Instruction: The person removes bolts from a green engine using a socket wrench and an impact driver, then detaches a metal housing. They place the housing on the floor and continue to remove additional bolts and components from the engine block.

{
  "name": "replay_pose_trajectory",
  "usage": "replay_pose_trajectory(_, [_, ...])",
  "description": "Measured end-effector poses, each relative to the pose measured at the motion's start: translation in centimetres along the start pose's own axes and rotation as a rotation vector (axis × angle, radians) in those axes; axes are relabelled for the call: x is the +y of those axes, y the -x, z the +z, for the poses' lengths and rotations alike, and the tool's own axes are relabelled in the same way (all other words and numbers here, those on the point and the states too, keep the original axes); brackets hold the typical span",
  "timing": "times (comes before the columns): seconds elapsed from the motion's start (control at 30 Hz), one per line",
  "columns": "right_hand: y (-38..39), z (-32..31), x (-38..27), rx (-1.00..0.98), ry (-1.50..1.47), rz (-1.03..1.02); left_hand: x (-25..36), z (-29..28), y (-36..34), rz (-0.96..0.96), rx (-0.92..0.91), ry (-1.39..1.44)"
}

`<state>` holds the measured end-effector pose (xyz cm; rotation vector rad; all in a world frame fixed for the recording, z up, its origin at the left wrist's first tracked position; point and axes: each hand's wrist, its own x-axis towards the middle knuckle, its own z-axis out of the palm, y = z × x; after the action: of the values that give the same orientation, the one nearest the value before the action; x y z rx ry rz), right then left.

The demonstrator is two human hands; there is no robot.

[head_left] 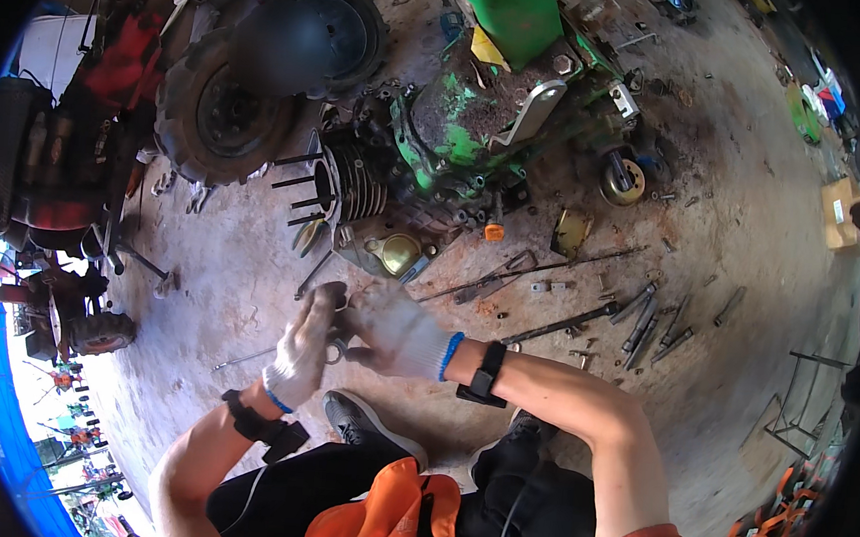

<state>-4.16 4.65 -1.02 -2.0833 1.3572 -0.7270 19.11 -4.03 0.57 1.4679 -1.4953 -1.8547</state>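
My two gloved hands meet in front of me, above the concrete floor. My left hand [301,347] is closed round a small metal part with a ring-shaped end [334,351]; the rest of that part is hidden by fingers. Its glove is dark with grime toward the fingertips. My right hand [396,331] is smeared by motion, its fingers curled against the same part from the right. A thin metal rod [244,358] shows on the floor left of my left hand. Beyond the hands sits a finned engine cylinder [356,186] with long studs pointing left.
A green, greasy machine housing [459,136] stands ahead. Rubber-tyred wheels [226,115] are at the far left. Bolts, sockets [640,328] and a long dark bar [561,325] lie to the right. A round brass-coloured cover [398,253] rests near the cylinder. My shoes [371,424] are just below my hands.
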Motion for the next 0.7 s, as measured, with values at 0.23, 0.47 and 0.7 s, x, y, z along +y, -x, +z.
replay_pose_trajectory(0.23, [-0.8,3.7,1.3,0.216,0.16,-0.067,19.6,-3.1,-2.0,0.553,0.073,-0.094])
replay_pose_trajectory(0.47, [2.4,3.7,2.3,-0.154,0.033,-0.124,4.2,9.8,2.2,0.36,0.097,-0.392])
replay_pose_trajectory(0.7, [2.3,3.3,2.3,-0.013,0.11,-0.2,5.9,3.8,2.2,0.319,-0.08,-0.747])
